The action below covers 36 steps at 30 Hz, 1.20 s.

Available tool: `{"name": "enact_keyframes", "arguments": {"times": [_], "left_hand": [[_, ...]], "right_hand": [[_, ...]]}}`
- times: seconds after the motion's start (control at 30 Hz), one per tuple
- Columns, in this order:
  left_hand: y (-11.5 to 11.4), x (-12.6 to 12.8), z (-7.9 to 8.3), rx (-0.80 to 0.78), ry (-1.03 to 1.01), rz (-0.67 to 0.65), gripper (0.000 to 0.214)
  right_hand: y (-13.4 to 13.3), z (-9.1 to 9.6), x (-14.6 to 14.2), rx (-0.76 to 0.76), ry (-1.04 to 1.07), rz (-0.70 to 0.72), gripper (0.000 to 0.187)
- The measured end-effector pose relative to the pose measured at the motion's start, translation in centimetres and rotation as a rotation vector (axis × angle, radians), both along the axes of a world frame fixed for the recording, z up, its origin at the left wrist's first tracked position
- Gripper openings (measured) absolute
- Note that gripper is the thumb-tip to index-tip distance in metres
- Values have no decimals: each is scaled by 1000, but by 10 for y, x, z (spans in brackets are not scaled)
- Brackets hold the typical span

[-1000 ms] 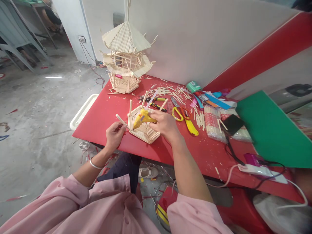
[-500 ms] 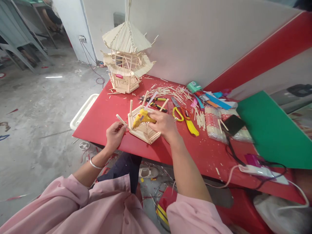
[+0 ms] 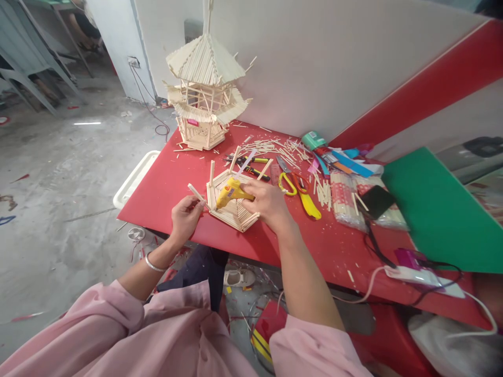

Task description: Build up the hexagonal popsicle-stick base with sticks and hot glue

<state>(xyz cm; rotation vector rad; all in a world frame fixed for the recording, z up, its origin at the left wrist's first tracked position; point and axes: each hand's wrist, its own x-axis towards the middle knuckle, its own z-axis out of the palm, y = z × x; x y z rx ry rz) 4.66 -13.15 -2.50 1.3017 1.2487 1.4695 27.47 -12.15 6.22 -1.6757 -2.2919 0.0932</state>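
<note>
My right hand [image 3: 267, 203] grips a yellow hot glue gun [image 3: 232, 191] with a pale glue stick poking out of its back. The gun's nozzle points down over the left part of a hexagonal wooden-stick base [image 3: 236, 217]. Several short posts rise from that base's rim. Pinched in my left hand [image 3: 186, 215] is a short wooden stick [image 3: 195, 192], tilted at the base's left corner. Whether the nozzle touches the sticks I cannot tell.
A stick pagoda [image 3: 206, 94] stands at the back of the red table [image 3: 157, 183]. Loose sticks [image 3: 267, 147], pliers [image 3: 257, 172], scissors [image 3: 288, 180], a yellow-handled cutter [image 3: 308, 204], bagged sticks [image 3: 346, 201], a black phone-like object [image 3: 376, 201] and a power strip [image 3: 422, 280] lie rightward.
The glue gun and my right hand have shifted slightly to the right. My left hand keeps the stick in nearly the same place.
</note>
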Motion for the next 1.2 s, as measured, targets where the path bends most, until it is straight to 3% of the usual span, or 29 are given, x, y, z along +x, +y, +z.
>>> {"name": "enact_keyframes", "arguments": {"times": [0.37, 0.87, 1.2], "left_hand": [[1, 1, -2, 15, 1, 3, 23], [2, 1, -3, 25, -16, 1, 21], [0, 0, 0, 50, 2, 47, 20]], "right_hand": [[8, -12, -1, 62, 47, 26, 36], [7, -10, -4, 35, 32, 32, 36], [2, -1, -4, 30, -39, -72, 43]]}}
